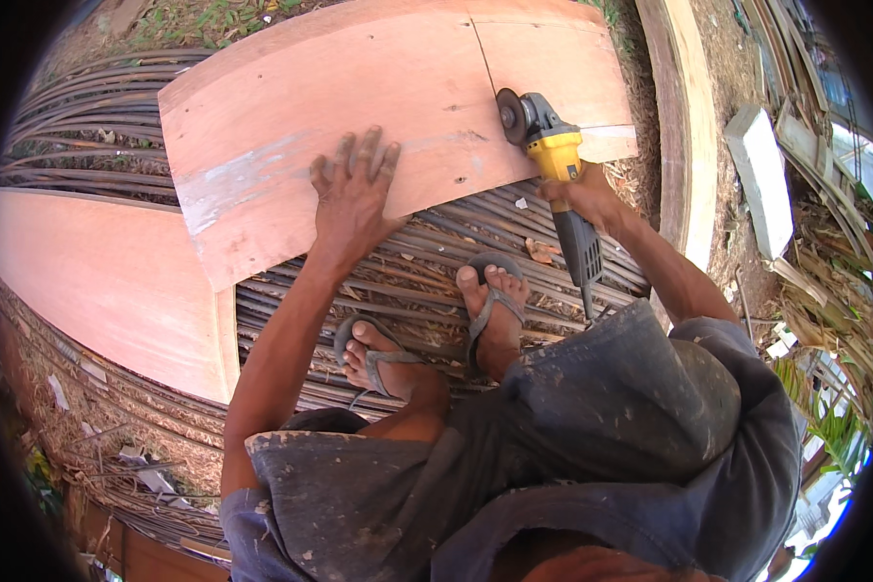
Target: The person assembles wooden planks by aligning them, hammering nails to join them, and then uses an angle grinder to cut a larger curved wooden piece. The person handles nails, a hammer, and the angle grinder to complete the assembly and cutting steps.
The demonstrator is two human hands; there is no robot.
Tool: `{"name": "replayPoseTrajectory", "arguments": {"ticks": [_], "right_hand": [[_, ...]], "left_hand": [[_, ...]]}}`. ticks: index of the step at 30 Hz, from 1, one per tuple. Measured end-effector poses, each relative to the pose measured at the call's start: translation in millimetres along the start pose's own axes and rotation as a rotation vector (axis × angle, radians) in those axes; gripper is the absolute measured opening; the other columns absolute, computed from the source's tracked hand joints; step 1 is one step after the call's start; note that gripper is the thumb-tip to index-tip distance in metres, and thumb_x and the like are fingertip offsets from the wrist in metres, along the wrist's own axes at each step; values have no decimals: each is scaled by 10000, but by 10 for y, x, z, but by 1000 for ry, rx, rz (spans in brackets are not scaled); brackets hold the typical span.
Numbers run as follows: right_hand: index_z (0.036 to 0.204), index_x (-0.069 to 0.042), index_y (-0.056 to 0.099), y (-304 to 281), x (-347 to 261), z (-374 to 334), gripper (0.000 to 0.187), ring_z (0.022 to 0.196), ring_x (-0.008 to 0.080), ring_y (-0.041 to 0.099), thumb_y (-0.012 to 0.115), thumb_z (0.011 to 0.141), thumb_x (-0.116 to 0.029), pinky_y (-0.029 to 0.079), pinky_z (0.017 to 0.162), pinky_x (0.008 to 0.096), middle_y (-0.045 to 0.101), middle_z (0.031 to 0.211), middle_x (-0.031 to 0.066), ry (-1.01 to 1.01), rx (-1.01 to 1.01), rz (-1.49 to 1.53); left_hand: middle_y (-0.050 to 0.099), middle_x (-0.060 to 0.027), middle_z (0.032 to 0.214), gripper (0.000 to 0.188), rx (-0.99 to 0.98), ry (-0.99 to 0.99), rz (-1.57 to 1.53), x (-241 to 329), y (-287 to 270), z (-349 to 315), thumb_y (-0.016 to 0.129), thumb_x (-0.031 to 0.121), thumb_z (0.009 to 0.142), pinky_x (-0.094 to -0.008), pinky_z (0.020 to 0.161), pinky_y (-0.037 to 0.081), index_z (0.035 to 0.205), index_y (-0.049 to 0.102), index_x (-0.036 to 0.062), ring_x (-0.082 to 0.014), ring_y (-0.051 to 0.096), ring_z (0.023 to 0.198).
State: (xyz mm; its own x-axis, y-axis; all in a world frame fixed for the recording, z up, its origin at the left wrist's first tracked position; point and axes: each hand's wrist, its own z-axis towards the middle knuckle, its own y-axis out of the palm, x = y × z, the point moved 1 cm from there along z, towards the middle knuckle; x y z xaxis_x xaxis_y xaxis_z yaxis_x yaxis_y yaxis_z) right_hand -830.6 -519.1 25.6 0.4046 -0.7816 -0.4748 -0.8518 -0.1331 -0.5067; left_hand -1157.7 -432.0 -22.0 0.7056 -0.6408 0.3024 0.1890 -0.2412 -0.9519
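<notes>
A yellow and black angle grinder (557, 153) is gripped by my right hand (592, 197) around its body. Its dark cutting disc (513, 116) is over the plywood sheet (291, 107), near the end of a thin dark line that runs down from the sheet's far edge. Whether the disc touches the wood I cannot tell. Flat on the same pinkish sheet lies my left hand (352, 199), fingers spread and pointing away from me. The grinder's cord (588, 303) drops toward my right knee.
Beneath the sheet run long dark rods (407, 281), and my sandalled feet (500, 310) rest on them. A second plywood piece (107, 281) lies at left. On the right are a long timber beam (687, 116), a pale block (760, 179) and dry palm debris (824, 301).
</notes>
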Motion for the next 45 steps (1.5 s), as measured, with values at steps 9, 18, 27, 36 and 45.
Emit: {"name": "replayPoseTrajectory", "arguments": {"ticks": [9,18,27,36,45], "right_hand": [[982,6,655,-123,-159,-227,340,686,167,650,763,758,-226,543,617,308,666,837,91,-34,27,415],[1024,17,613,134,-443,-124,342,720,233,682,736,805,-217,593,641,375,657,880,120,-24,175,974],[983,36,602,263,-512,-123,295,684,234,675,734,796,-151,576,615,367,650,833,120,-80,304,999],[989,49,595,340,-674,-89,324,681,235,672,740,796,-168,573,601,359,638,838,131,-77,304,1029],[1020,17,568,373,-530,24,328,722,249,661,710,827,-206,577,634,388,625,847,127,-76,192,1176]], "left_hand": [[446,-135,1473,846,97,332,-297,207,-68,-50,846,402,668,-561,1078,316,1395,511,126,-364,409,1335],[698,-75,890,370,-490,-493,-1745,1421,-171,-130,666,127,906,-283,683,519,1217,603,-64,-117,641,772],[673,-64,785,307,-252,-607,-1687,1397,-200,-87,639,-22,843,-222,531,454,1143,627,-87,-66,582,614],[692,-65,869,393,-174,-634,-1537,1302,-189,-76,667,7,822,-242,575,477,1209,625,-45,-89,611,695],[691,-126,973,573,-466,-480,-1544,1057,-211,50,750,94,799,-294,683,529,1306,539,-70,-151,647,798]]}}
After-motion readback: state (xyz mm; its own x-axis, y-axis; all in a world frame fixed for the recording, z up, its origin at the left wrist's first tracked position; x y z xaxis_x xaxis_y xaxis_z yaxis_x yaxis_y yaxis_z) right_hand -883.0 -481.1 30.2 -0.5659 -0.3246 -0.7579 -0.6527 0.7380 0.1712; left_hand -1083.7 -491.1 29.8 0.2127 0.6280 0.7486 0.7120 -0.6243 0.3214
